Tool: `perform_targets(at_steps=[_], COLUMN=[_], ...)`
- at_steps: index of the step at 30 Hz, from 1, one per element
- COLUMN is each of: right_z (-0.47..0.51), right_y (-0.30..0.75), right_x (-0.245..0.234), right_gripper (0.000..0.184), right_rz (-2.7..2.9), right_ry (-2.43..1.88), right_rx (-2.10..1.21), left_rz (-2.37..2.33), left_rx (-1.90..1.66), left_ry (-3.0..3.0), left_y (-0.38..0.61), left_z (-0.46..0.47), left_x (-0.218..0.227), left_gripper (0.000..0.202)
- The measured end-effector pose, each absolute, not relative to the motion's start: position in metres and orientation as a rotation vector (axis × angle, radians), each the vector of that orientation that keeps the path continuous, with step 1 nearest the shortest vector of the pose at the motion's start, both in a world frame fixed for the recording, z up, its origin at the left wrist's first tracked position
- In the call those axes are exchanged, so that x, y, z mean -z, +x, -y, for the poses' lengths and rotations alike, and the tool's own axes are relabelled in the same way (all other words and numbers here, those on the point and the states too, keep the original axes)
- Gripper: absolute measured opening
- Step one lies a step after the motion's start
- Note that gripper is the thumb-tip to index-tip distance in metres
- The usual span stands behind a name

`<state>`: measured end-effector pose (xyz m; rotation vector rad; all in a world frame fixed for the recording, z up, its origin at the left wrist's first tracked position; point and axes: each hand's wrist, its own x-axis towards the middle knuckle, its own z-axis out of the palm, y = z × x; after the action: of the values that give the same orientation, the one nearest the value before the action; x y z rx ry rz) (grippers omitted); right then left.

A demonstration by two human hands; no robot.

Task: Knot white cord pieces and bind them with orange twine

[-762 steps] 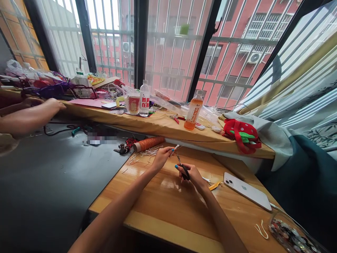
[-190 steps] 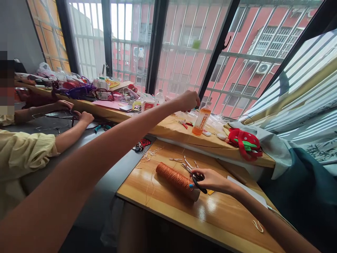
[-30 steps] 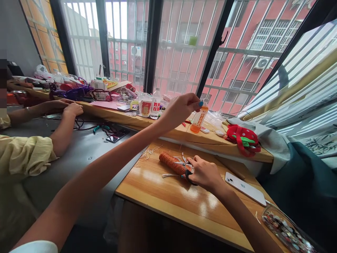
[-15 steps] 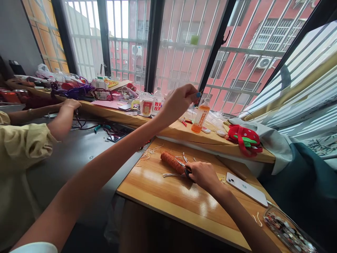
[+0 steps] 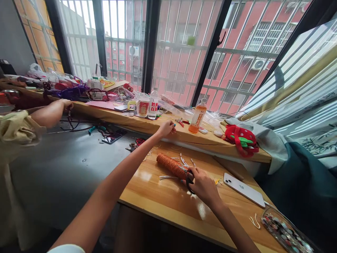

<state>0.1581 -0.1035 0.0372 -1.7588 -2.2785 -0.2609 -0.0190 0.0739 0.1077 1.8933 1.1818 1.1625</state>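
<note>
My right hand (image 5: 202, 184) is closed round the dark handles of a pair of scissors (image 5: 190, 182), low over the wooden board (image 5: 163, 200). The scissors' blades lie over a spool of orange cord (image 5: 171, 164), which rests on its side. My left hand (image 5: 166, 129) is raised beyond the spool, near the ledge, with fingers pinched together; whatever they hold is too fine to make out. Short white cord pieces (image 5: 168, 177) lie around the spool.
A white phone (image 5: 243, 189) and a clear box of beads (image 5: 284, 228) are to the right. On the ledge stand an orange drink bottle (image 5: 198, 117), a water bottle (image 5: 153, 104) and a red strawberry pouch (image 5: 240, 137). Another person's arm (image 5: 48, 114) reaches in at left.
My left hand has come down and slightly left from in front of the window. My right hand stays by the spool with the scissors. The view has shifted a little.
</note>
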Motion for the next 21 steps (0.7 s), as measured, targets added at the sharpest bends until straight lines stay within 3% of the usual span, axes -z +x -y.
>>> perform_targets(at_steps=[5,8,14,18,21], right_z=[0.099,0.093,0.098,0.120,0.137], right_y=[0.159,0.159,0.161,0.166,0.170], right_x=[-0.028,-0.025,-0.024,-0.015,-0.008], right_gripper=[0.046,0.042,0.036,0.042,0.045], right_rz=[2.246,2.313,2.442,2.459,2.450], right_ry=[-1.749,-1.831,-1.663,-1.484,-1.438], right_rx=[0.341,0.330,0.425,0.548,0.575], left_rz=[-1.315,-1.337,-1.193,-1.056,-1.021], left_rx=[-1.061,-0.880,-0.488,-0.127,-0.064], left_ry=[1.975,2.108,2.424,2.830,2.905], left_y=[-0.028,-0.042,-0.057,-0.053,-0.048], left_z=[-0.096,-0.103,-0.107,-0.097,-0.090], left_x=[-0.050,-0.025,-0.011,-0.008,-0.008], left_gripper=[0.016,0.015,0.048,0.038,0.025])
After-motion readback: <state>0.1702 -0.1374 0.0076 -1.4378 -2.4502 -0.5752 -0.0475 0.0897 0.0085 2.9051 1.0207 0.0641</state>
